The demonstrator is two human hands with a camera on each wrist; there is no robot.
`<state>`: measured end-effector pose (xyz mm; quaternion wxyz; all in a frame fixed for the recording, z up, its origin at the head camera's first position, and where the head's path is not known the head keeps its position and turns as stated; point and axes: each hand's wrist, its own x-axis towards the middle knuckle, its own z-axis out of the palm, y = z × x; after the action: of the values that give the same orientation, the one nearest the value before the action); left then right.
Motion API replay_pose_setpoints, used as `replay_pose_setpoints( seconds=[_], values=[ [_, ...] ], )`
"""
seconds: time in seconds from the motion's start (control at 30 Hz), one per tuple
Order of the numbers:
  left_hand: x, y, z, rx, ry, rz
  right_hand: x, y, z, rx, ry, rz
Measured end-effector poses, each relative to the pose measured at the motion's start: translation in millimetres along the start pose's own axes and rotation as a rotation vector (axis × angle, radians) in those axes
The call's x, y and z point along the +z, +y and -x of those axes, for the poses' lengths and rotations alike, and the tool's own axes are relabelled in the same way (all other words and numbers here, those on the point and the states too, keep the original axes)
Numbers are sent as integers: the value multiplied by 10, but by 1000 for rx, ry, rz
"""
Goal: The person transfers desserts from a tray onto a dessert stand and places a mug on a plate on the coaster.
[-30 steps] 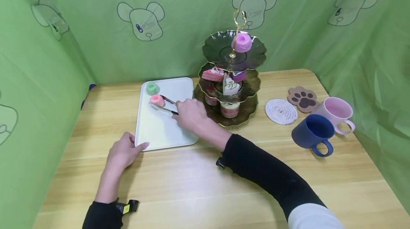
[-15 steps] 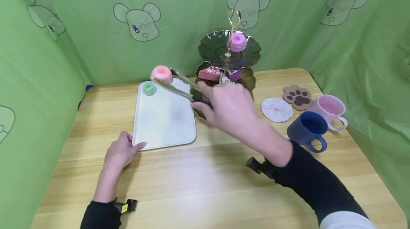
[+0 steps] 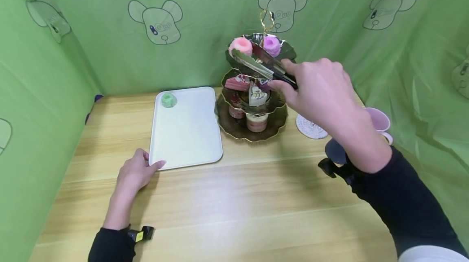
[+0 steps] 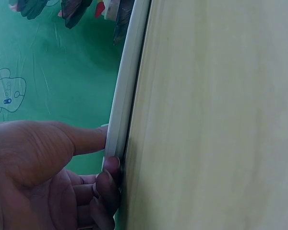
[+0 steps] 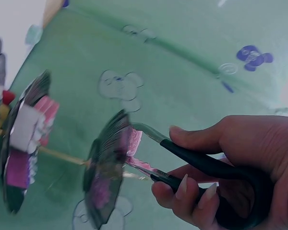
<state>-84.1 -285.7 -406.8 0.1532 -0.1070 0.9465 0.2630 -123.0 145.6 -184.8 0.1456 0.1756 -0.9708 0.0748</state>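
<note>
In the head view my right hand grips black-handled tongs by their handles. A pink ring-shaped toy cake sits between the tong tips, over the left of the top tier of a dark three-tier stand. Beside it on that tier is a purple cake. The right wrist view shows thumb and fingers wrapped round the tongs, whose tips meet the pink cake. My left hand pinches the near-left corner of a white tray, thumb above and fingers at its underside. A green cake lies on the tray.
Lower tiers of the stand carry cake slices and dessert cups. A round coaster, a blue mug and a pink mug are partly behind my right arm. Green cloth encloses the table's back and sides.
My right hand has lifted the pink cake off the tray with the tongs and carried it right, over the stand's top tier. The left hand has stayed at the tray's corner.
</note>
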Motion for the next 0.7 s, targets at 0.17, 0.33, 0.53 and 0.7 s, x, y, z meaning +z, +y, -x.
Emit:
replay_pose_setpoints(
  seconds=[0.17,0.33,0.53,0.7],
  values=[
    [2,-12,6,3,1,3,83,46,-159,32,-74,8],
    [5,-3,6,6,5,15,108,36,-265,40,-114,15],
    [0,-7,-1,2,10,18,87,-18,-273,33,-127,20],
    [2,11,-7,-6,3,26,-1,-120,-91,33,-66,40]
  ],
)
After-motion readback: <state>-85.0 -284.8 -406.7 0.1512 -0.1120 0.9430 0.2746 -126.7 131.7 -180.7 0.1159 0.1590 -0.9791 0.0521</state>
